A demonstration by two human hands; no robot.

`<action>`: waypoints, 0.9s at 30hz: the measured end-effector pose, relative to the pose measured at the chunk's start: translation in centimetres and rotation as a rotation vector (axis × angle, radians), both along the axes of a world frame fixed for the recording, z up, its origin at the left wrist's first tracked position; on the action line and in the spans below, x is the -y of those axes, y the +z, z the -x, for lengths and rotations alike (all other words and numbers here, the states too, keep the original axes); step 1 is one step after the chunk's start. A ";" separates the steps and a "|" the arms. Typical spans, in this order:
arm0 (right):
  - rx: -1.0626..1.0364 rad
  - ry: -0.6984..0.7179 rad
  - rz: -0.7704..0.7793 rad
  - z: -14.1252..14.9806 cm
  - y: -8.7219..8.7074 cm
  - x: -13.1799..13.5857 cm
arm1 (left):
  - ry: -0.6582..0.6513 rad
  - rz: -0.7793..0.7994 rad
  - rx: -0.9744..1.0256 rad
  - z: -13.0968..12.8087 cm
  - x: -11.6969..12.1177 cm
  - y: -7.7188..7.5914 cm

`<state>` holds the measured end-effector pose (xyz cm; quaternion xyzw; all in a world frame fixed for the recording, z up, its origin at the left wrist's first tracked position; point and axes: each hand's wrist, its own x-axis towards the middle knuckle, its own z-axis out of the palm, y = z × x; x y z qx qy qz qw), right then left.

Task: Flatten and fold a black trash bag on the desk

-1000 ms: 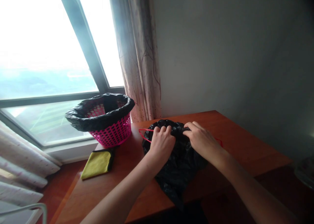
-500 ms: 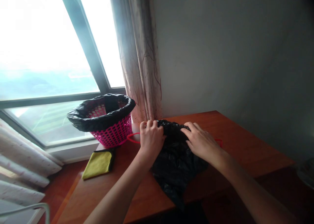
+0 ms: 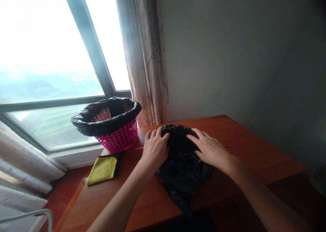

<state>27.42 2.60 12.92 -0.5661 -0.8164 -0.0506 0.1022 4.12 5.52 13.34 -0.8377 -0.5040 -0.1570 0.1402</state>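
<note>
A crumpled black plastic bag [image 3: 182, 167] with a red drawstring lies on the wooden table [image 3: 254, 147]. My left hand [image 3: 153, 149] rests on the bag's left upper edge, fingers curled loosely onto the plastic. My right hand [image 3: 209, 149] lies on the bag's right upper part with fingers stretched out flat, pressing it down. A bit of red drawstring [image 3: 139, 148] shows left of my left hand, and another bit pokes out right of my right hand.
A pink mesh basket [image 3: 115, 137] lined with a black bag stands at the table's far left corner by the window. A yellow cloth [image 3: 102, 169] lies in front of it. A curtain [image 3: 147, 55] hangs behind; the wall runs along the back.
Both hands have loosened from gripping the bag's top to lying flatter on it. The left hand moved left then settled; the red loop at left has shrunk to a short strip.
</note>
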 end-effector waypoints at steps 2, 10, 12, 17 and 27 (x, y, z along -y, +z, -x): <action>-0.025 0.010 -0.009 0.0 0.1 0.0 | 0.007 -0.003 0.030 -0.2 0.1 0.0; -0.106 0.008 -0.074 -0.1 0.2 -0.6 | 0.072 -0.020 0.114 -0.6 0.1 0.1; -0.117 0.011 -0.075 0.0 0.2 -0.7 | 0.084 -0.026 0.118 -0.7 0.0 0.0; -0.101 0.016 -0.070 -0.2 0.2 -1.0 | 0.106 -0.012 0.087 -1.0 0.0 -0.5; 0.028 -0.122 0.061 -2.2 0.4 -0.9 | 0.129 0.144 -0.073 1.1 0.0 -0.6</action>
